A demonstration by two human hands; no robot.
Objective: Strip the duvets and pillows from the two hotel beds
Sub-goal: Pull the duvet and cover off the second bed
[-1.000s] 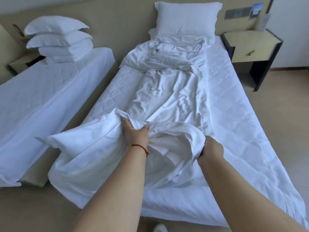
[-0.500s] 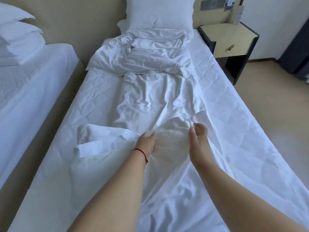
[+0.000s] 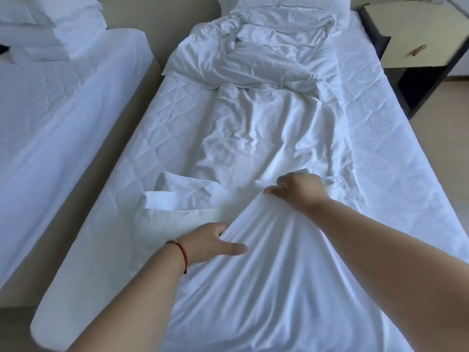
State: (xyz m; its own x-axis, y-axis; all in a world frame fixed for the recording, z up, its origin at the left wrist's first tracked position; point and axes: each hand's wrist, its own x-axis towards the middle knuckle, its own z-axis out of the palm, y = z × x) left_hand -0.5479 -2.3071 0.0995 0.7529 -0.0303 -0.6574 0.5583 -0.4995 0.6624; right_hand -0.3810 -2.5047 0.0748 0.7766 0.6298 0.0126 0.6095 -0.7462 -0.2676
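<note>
head view: my left hand (image 3: 210, 243) is at lower centre, fingers tucked under a fold of the duvet cover (image 3: 266, 275), thumb lying on top, so it's pinched. my right hand (image 3: 302, 193) is right of centre, fingers curled into a bunch of the same cloth, clamped on it. the fabric fans out in taut pleats from both grips down to the bottom edge.

the rest of the duvet (image 3: 253, 59) is crumpled at top centre, running down the middle of the near bed (image 3: 406, 174). one pillow (image 3: 279, 3) sits above it, cut by the top edge. a folded white wad (image 3: 177, 196) lies just left of my hands. the far bed (image 3: 50, 110) on the left looks stripped, with stacked pillows (image 3: 45, 29) in the upper left corner. the nightstand (image 3: 418, 39) is upper right.

risks, my read:
- the bottom sheet is the same white, so i could grab it too and drag it off with the cover.
- the pull is off-centre, so the top bunch may snag the pillow and tip it toward the nightstand.
- the left pinch is shallow, could slip under load.
</note>
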